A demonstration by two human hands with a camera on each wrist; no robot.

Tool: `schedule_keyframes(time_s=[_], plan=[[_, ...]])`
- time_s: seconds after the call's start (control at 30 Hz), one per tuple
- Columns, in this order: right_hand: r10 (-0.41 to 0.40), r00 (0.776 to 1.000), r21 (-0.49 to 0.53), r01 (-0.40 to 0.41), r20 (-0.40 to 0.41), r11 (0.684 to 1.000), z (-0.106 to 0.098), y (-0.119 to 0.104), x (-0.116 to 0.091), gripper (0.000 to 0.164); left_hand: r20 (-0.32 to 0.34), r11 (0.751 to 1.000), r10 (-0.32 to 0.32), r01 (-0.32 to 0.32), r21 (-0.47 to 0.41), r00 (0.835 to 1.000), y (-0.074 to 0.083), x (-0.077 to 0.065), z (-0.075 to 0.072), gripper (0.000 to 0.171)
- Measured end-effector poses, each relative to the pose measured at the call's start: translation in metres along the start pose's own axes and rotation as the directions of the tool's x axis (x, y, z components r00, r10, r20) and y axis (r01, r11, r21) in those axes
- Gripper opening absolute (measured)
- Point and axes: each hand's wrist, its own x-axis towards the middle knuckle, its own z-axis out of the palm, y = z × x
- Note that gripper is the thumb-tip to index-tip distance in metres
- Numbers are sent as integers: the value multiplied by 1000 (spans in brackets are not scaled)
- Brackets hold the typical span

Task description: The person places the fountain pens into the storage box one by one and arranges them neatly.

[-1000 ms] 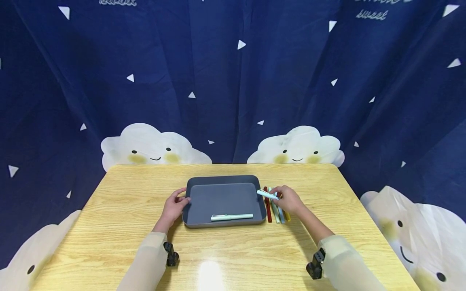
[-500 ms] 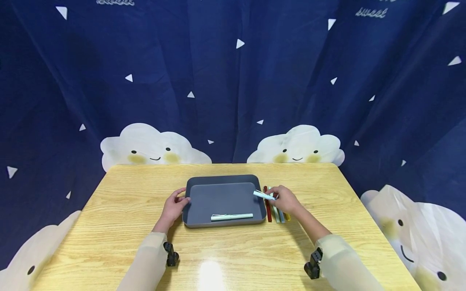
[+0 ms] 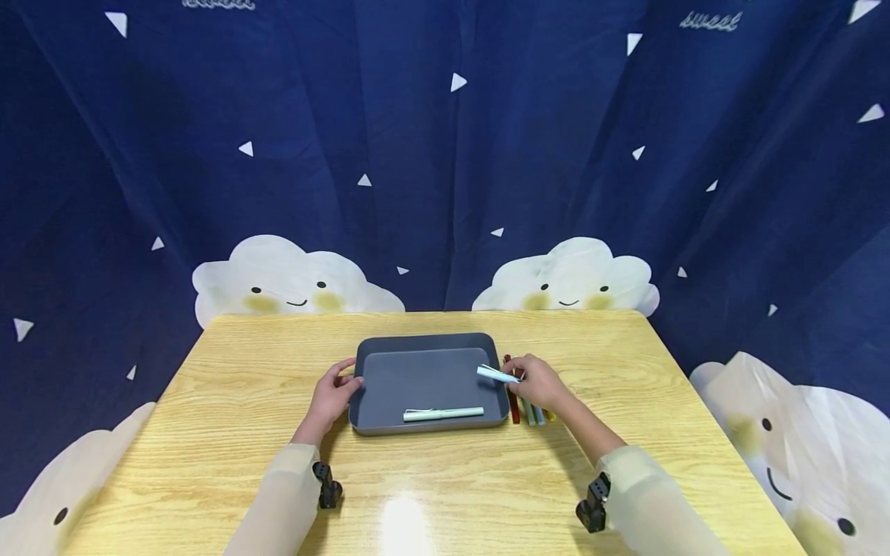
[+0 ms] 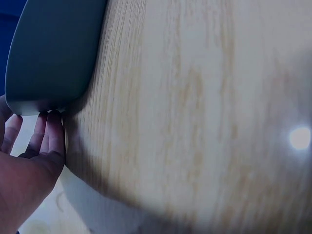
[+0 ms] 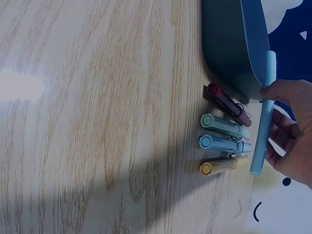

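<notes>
Head view only: pale green pen (image 3: 452,414) lying inside grey tray (image 3: 417,378).

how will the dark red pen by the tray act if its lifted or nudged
The dark red pen would probably stay stiff when lifted, as it looks straight and hard-bodied. Its round shape suggests it could roll if nudged, though the tray and green pen on either side might stop it.

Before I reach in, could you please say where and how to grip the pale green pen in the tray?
Probably pinch the pale green pen mid-barrel, from above: it lies flat alongside the tray's near wall, which likely blocks low access.
</notes>
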Motion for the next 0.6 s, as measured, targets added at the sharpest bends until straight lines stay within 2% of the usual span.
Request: schedule_keyframes(time_s=[0.37,0.6], plan=[[31,999,-1,-31,29,1000,1,-4,1,21,-2,1000,0,0,-16,1000,1,-1,0,49],[8,1000,-30,-7,31,1000,-1,-6,4,19,3,1000,1,-1,-14,1000,1,-1,0,49]])
